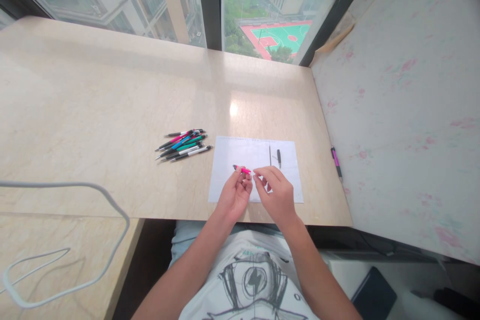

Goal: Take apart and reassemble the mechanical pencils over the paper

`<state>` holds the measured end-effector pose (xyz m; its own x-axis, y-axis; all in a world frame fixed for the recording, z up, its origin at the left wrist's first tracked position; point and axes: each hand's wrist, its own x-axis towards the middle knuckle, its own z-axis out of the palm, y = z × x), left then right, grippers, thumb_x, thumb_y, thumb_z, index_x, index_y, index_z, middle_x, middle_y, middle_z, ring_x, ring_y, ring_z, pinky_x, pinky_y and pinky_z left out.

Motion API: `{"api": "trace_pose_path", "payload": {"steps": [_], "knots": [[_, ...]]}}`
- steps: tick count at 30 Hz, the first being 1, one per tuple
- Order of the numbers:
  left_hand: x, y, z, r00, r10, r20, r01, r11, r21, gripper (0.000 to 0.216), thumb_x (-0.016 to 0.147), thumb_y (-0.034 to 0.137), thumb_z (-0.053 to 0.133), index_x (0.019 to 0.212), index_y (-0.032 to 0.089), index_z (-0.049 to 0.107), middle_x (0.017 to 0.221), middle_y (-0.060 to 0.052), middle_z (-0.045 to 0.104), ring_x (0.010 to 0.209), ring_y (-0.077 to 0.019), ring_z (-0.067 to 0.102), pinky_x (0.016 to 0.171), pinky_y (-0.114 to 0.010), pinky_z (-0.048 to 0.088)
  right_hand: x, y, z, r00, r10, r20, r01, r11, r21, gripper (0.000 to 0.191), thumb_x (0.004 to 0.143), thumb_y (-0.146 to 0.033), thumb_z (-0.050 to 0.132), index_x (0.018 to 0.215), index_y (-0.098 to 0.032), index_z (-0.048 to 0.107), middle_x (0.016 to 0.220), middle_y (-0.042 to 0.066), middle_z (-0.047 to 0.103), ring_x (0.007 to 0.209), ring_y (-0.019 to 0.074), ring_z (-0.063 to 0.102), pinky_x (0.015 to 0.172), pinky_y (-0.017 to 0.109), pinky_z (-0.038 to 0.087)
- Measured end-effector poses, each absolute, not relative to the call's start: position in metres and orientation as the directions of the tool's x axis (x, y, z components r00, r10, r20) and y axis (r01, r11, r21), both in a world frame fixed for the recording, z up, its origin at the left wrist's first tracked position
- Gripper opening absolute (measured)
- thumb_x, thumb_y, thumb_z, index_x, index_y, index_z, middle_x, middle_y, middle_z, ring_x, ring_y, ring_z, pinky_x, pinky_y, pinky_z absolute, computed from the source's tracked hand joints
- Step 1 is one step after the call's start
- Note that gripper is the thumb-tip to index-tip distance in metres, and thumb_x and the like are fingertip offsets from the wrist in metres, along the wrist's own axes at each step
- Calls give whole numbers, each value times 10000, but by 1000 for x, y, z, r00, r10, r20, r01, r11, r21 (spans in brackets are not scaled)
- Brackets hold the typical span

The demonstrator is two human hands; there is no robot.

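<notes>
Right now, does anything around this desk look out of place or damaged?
Yes: a purple pen lies alone on the right beside the wall, apart from the pen pile. Wallpaper seems to curl near the window.

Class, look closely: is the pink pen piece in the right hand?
No, the left hand holds the pink pen piece, over the white paper.

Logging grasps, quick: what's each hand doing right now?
Left hand: holding a pink pen barrel.
Right hand: partly closed; whether it holds anything cannot be told.
</notes>
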<state>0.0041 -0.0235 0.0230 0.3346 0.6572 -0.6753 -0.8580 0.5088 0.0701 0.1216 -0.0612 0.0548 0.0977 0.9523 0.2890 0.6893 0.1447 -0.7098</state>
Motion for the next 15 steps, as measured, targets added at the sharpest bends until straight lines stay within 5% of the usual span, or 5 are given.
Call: {"api": "trace_pose_path", "payload": {"steps": [15], "knots": [[8,-26,17,333,684,-649,-846,520,114,143,969,101,535,879,94,645,791,-46,688,671,-67,665,597,-127,539,121,-62,43,80,954,289,693,155,-704,221,987,-241,494,960,-208,711,938,69,717,824,159,658,720,277,536]]}}
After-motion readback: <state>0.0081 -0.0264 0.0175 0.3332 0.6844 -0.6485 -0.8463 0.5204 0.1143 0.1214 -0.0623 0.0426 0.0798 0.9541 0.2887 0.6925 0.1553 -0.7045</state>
